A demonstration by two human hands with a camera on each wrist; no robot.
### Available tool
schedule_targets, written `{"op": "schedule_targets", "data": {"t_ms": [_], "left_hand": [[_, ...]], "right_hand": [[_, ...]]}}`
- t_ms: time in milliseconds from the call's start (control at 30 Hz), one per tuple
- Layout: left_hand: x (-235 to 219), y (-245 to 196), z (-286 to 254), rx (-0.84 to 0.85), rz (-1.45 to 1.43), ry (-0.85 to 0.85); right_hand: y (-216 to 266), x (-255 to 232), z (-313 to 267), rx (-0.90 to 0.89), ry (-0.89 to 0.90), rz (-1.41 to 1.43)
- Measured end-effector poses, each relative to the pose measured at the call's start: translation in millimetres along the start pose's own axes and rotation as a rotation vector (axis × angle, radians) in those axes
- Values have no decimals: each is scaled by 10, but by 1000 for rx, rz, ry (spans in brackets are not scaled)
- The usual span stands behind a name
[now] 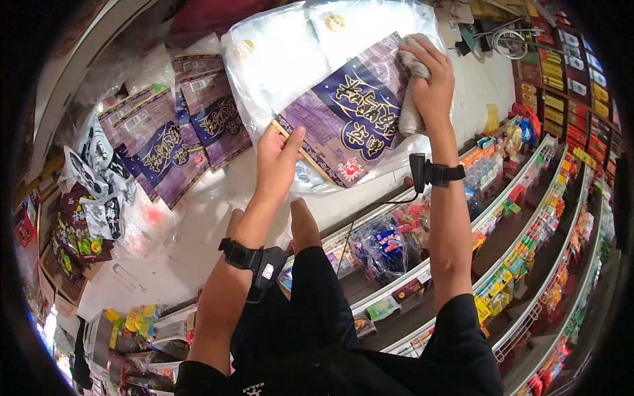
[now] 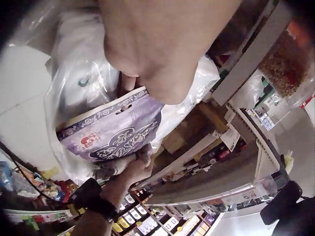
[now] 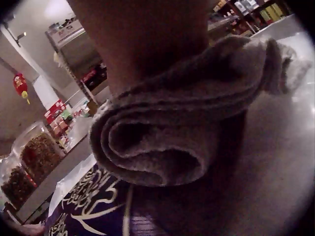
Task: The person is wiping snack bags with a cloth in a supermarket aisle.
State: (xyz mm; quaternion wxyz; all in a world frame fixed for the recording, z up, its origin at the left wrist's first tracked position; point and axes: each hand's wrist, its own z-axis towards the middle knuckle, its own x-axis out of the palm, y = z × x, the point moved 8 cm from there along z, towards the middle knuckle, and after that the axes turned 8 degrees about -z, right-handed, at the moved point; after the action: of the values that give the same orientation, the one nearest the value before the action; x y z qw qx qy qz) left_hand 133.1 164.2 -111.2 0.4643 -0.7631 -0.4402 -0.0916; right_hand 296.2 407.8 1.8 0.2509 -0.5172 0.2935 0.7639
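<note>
A purple and navy printed pouch lies slanted on a large clear plastic bag of white packages. At its lower left edge my left hand pinches the corner, thumb on top. My right hand grips a folded grey cloth against the pouch's upper right end. Close up in the right wrist view, the rolled cloth covers part of the pouch. The left wrist view shows the pouch between both hands; the left fingertips are partly hidden.
Several similar purple pouches lie at the left, beside black and white packets and a clear bag with red print. Shelves of packaged goods run along the right. A coiled cable lies at the upper right.
</note>
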Motion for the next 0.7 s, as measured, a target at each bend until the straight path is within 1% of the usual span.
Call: {"op": "schedule_targets", "data": {"t_ms": [33, 67, 133, 167, 233, 333, 400, 467, 533, 567, 600, 633, 667, 700], "left_hand": [[-20, 3, -9, -3, 11, -8], [-37, 20, -4, -1, 7, -7], [-33, 40, 10, 34, -37, 27], [-23, 28, -5, 35, -37, 26], [-1, -15, -34, 20, -51, 44], [18, -56, -45, 24, -37, 49], [14, -43, -26, 35, -27, 45], [38, -50, -10, 60, -11, 49], [18, -31, 25, 69, 16, 46], [36, -3, 25, 45, 0, 48], [20, 24, 66, 76, 10, 59], [-31, 80, 94, 56, 42, 41], [-6, 47, 121, 57, 75, 32], [-24, 102, 159, 35, 50, 26]], "right_hand": [[-107, 0, -69, 48, -17, 74], [-72, 14, -177, 45, -16, 71], [6, -96, -541, 151, -166, -17], [73, -88, -699, 150, -166, -16], [107, -127, -1032, 325, -261, -72], [442, -77, -1336, 384, -237, -113], [756, -7, -1521, 316, -169, -64], [1120, 18, -1692, 218, -43, -17], [1464, 173, -1949, 98, 100, 39], [1637, 166, -2047, 31, 125, 84], [1795, 206, -2120, -43, 151, 121], [1910, 188, -2228, 19, 209, 206], [2016, 111, -2292, 67, 250, 285], [2074, 138, -2400, 32, 312, 295]]}}
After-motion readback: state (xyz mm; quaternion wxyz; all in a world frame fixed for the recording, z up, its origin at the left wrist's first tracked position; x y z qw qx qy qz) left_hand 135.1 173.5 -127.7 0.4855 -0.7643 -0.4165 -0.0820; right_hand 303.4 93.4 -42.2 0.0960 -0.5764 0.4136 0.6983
